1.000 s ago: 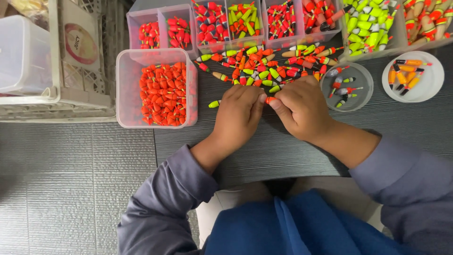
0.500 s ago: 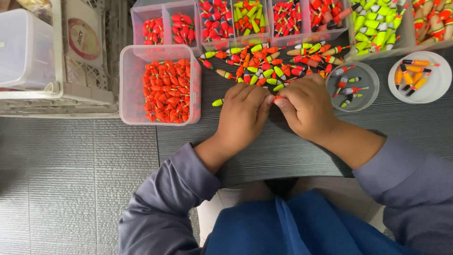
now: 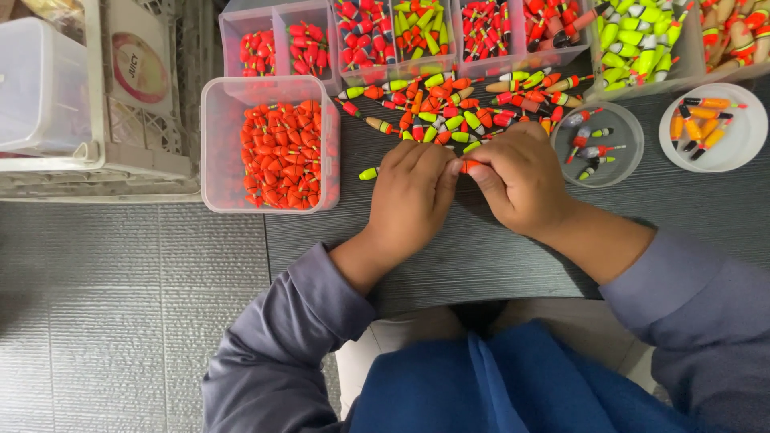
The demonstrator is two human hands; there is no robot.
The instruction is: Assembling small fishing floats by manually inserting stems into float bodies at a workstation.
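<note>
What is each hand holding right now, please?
Left hand: closed, pinching the small orange float.
Right hand: closed, pinching the same float.

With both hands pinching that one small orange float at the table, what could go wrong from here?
The small orange float, pinched between the left hand and right hand, could slip into the loose pile of mixed floats behind. The lone yellow-green float near the left hand might get knocked off the dark table.

Both forearms angle inward; left hand [image 3: 413, 192] and right hand [image 3: 517, 176] meet knuckles-up, fingertips pinched together, grip closed.
</note>
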